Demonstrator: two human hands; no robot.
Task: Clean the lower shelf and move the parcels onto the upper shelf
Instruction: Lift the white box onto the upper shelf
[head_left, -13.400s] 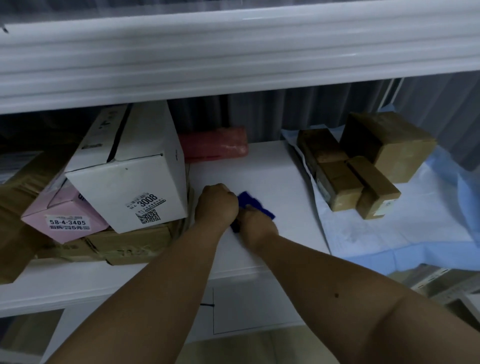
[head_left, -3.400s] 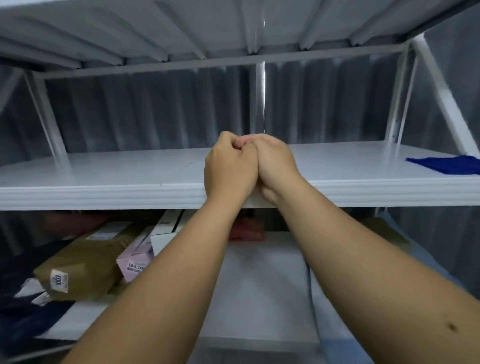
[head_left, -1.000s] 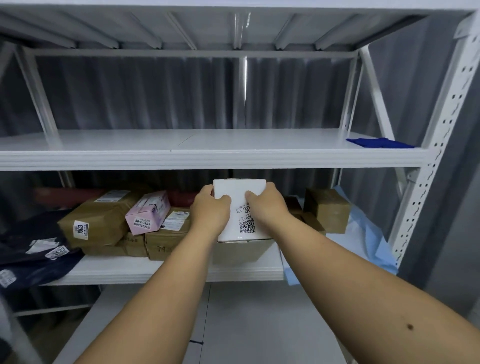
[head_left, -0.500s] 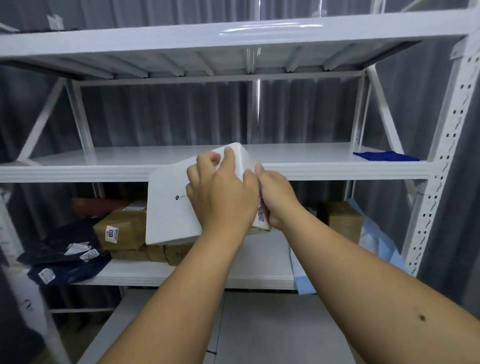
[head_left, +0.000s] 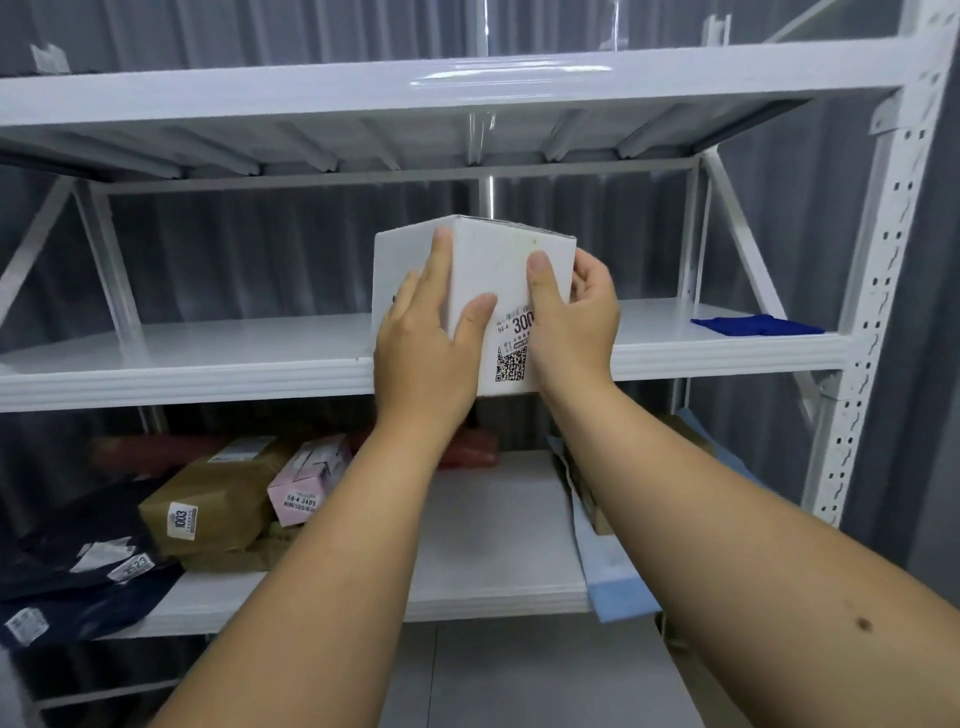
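Holding white box (head_left: 511, 270) clamped between my left hand (head_left: 426, 343) and right hand (head_left: 571, 322); advice: clear upper shelf (head_left: 208, 358) lip, set flat.

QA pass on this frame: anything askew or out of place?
The blue cloth lies on the upper shelf where parcels go. Below, the pink box leans tilted on the brown parcel.

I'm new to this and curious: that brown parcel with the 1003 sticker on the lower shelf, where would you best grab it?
Probably by its two long sides, coming from the front. The brown parcel lies atop another carton with its labelled end facing out; the pink box crowds its right side, so that hand would have to slide in between.
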